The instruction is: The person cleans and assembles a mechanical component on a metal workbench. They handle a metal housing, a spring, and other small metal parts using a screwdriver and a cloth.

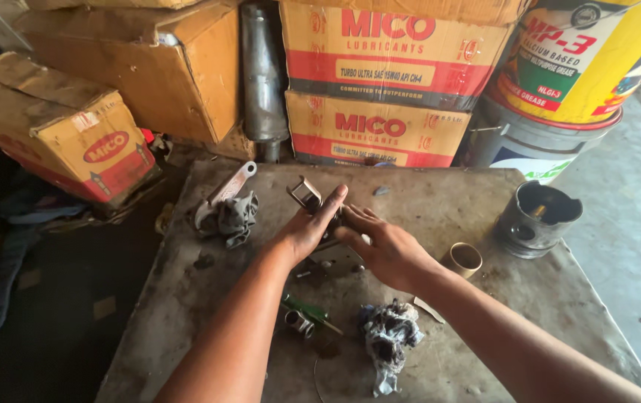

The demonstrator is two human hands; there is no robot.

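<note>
Two stacked cardboard cartons (384,82) stood behind the table, tan with red bands and cream label strips. Left of them sat a plain brown carton (164,75) and, lower left, a tilted tan box (67,130) with a red oval mark. At upper right, a yellow pail (581,56) with a red, green and white label rested on a grey-white bucket (522,142).
</note>
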